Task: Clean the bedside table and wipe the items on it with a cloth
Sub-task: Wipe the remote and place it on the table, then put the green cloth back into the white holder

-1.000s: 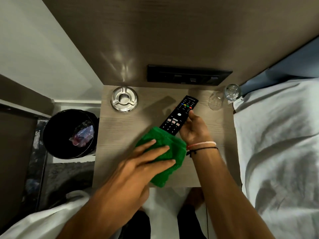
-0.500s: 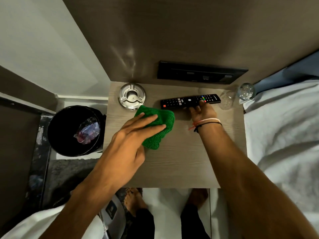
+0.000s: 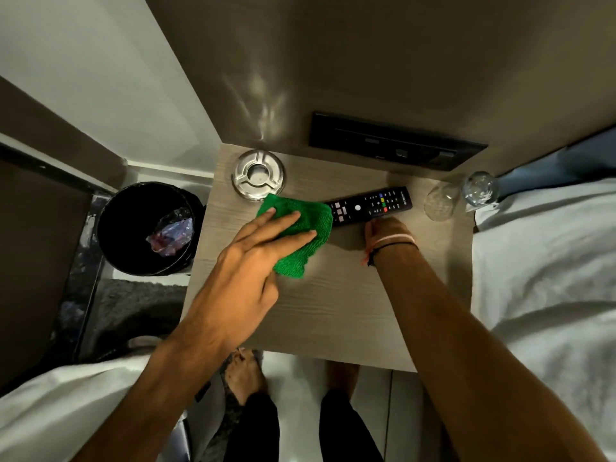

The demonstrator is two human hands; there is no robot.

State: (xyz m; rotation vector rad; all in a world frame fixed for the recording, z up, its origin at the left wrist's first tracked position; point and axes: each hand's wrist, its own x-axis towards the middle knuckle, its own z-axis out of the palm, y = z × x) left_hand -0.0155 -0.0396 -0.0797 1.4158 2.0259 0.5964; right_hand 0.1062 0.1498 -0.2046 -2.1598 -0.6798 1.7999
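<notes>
The left hand (image 3: 253, 261) lies flat, fingers spread and pressing down on the green cloth (image 3: 296, 231) — a palm-down hold, not a pinch, the cloth pinned against the bedside table (image 3: 333, 311). The right hand (image 3: 386, 231) sits just beside the remote (image 3: 370, 205), fingertips at its near edge; whether they grip it or merely rest there I cannot tell, the knuckles hide that. And here is the change: a second ago the remote was lifted at an angle in the right hand with the cloth near the table's front, and now the remote lies flat across the back of the table, the cloth pushed up to touch its left end. That reads as the remote being set down after its wipe, with the tabletop next. Working outward — the metal ashtray (image 3: 258, 175) stands just behind the cloth at the back left corner, two clear glasses (image 3: 440, 201) are at the back right by the bed (image 3: 546, 261), and a black bin (image 3: 150, 228) stands on the floor to the left. Those items, by my guess, are yet to be wiped.
</notes>
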